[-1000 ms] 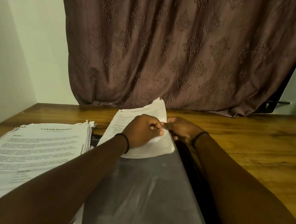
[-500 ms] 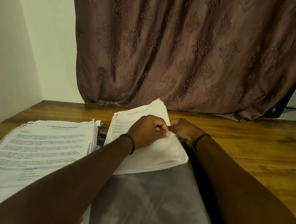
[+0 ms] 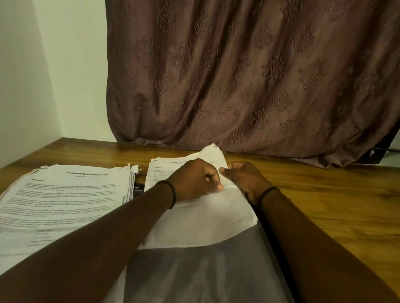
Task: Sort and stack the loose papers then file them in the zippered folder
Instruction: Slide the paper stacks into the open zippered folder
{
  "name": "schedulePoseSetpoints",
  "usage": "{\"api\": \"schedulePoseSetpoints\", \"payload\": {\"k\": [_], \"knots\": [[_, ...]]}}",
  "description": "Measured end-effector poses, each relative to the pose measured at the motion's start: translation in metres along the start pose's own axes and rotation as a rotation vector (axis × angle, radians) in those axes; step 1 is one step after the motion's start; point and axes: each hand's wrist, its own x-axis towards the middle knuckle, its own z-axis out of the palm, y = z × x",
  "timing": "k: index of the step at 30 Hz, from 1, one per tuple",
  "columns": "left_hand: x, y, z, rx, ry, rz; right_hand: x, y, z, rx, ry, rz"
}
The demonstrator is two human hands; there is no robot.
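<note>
A grey translucent zippered folder point(image 3: 208, 282) lies on the wooden table in front of me. A bundle of white printed papers point(image 3: 203, 218) sticks out of its far end. My left hand point(image 3: 194, 181) pinches the bundle near its right edge with curled fingers. My right hand point(image 3: 244, 178) grips the same right edge from the other side. A second stack of printed papers point(image 3: 60, 203), headed "Internship Documentation", lies flat at the left.
The wooden table point(image 3: 332, 203) stretches to the right of the folder. A brown patterned curtain point(image 3: 259, 72) hangs behind the table's far edge. A white wall point(image 3: 17, 79) closes the left side. A dark object point(image 3: 138, 187) shows between the two paper piles.
More of the paper bundle shows beyond the folder's far end than a second ago. Both hands keep hold of it at its right edge.
</note>
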Motion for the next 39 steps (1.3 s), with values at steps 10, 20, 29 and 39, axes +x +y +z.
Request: {"api": "schedulePoseSetpoints", "payload": {"k": [10,20,29,39], "knots": [[-0.002,0.003,-0.022,0.044,-0.140,-0.042,-0.011,-0.011,-0.031,-0.064,-0.371,0.136],[-0.007,0.002,-0.032,-0.059,-0.230,-0.098,-0.013,-0.011,-0.002,-0.123,-0.029,0.030],[-0.005,0.001,-0.030,-0.007,-0.131,-0.050,-0.021,-0.022,-0.023,-0.239,-0.392,0.184],[-0.003,-0.002,-0.026,0.124,-0.117,0.015,-0.026,-0.025,-0.025,-0.271,-0.370,0.167]]}}
